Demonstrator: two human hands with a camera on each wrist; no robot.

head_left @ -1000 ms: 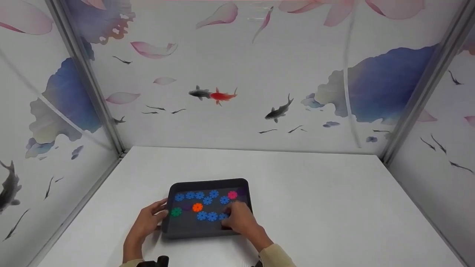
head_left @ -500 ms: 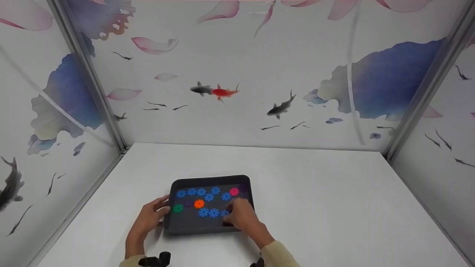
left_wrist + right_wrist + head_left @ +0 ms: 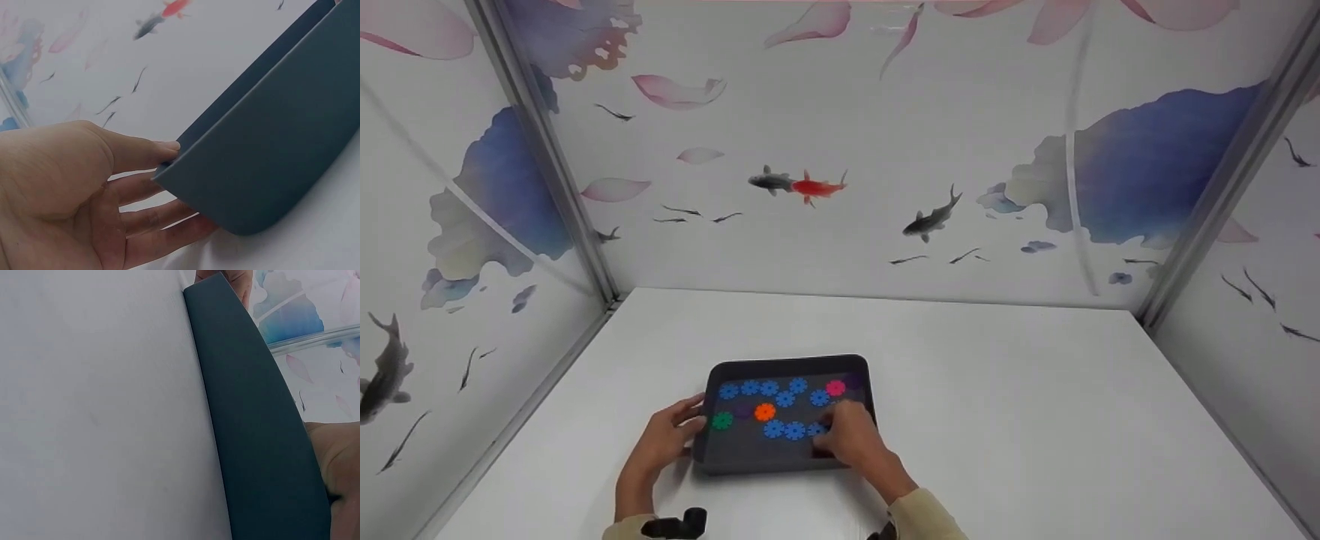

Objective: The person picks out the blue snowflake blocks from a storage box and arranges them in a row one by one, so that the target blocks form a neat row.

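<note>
A dark grey tray point(image 3: 735, 457) lies on the white table with several slotted snowflake discs in it. My left hand point(image 3: 661, 436) grips the tray's left side, its thumb at the rim and its fingers against the outside, as the left wrist view shows. Inside the tray at the right, my right hand point(image 3: 853, 435) has its fingers curled down, with a blue disc point(image 3: 814, 430) between index finger and thumb; the fingertips are partly hidden. Other blue discs point(image 3: 794, 430) lie close beside it. An orange disc point(image 3: 765, 412), a green disc point(image 3: 722, 421) and a pink disc point(image 3: 835, 388) lie apart.
Dark purple discs point(image 3: 745, 412) barely show against the tray floor. The tray's outer wall point(image 3: 242, 394) fills much of the right wrist view and hides most of that hand. White printed panels point(image 3: 840, 255) enclose the table point(image 3: 997, 390) at the back and sides.
The head view has shifted slightly, so everything appears a little moved in it. Both hands keep their places on and in the tray, and the discs lie as before.
</note>
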